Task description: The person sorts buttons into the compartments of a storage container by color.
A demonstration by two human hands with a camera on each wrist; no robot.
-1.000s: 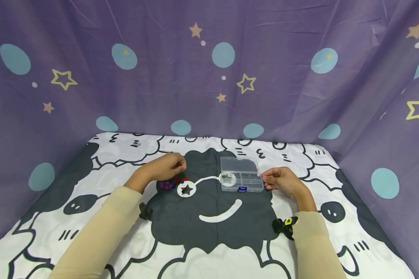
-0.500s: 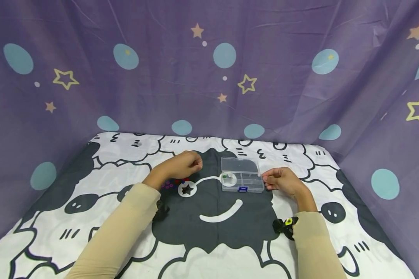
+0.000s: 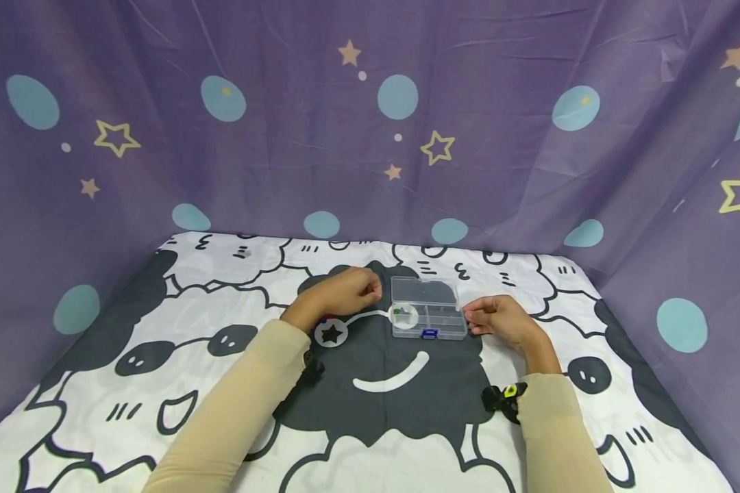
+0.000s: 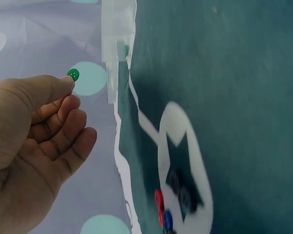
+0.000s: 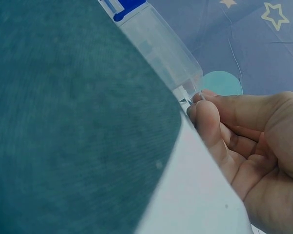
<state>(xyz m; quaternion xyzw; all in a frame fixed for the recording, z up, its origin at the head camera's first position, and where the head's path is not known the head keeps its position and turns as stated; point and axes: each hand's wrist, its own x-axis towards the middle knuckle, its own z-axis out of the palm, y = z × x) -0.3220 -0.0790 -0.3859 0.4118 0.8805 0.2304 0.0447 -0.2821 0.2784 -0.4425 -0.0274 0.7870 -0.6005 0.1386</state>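
Green button (image 4: 73,74) is pinched between thumb and fingertip of the left hand (image 3: 353,289), just left of the clear box (image 3: 449,321). The box's right end is gripped by the right hand (image 3: 501,319). Red button (image 4: 158,198) is left farther left.

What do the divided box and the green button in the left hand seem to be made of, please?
The divided box looks like smooth, clear plastic: the printed cloth shows through it. The green button is probably glossy plastic, given its even colour and bright spots.
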